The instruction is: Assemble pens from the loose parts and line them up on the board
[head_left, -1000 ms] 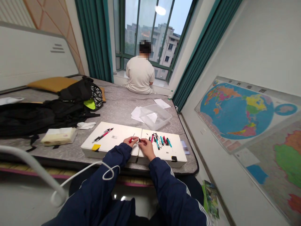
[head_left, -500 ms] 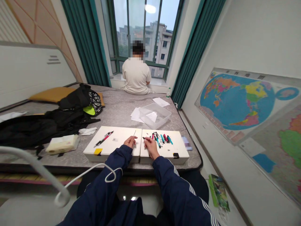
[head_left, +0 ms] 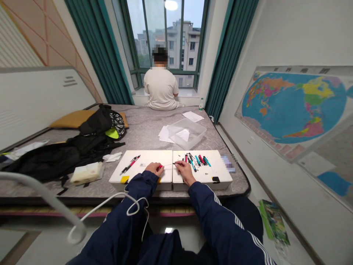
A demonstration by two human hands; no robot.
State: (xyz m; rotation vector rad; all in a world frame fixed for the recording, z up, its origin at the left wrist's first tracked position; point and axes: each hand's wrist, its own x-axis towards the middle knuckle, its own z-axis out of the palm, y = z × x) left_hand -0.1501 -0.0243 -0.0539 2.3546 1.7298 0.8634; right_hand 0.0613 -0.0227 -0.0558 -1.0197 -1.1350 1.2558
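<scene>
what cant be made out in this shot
All in the head view:
red piece in the left hand: mostly hidden by fingers
black piece in the right hand: too small to identify
seated person's head: pixelated
lower wall map: cut off by the right edge
bottle label: too small to read

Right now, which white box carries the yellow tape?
The left white box, beneath the left hand: yellow tape marks its near edge; the right box shows only black tape.
</scene>
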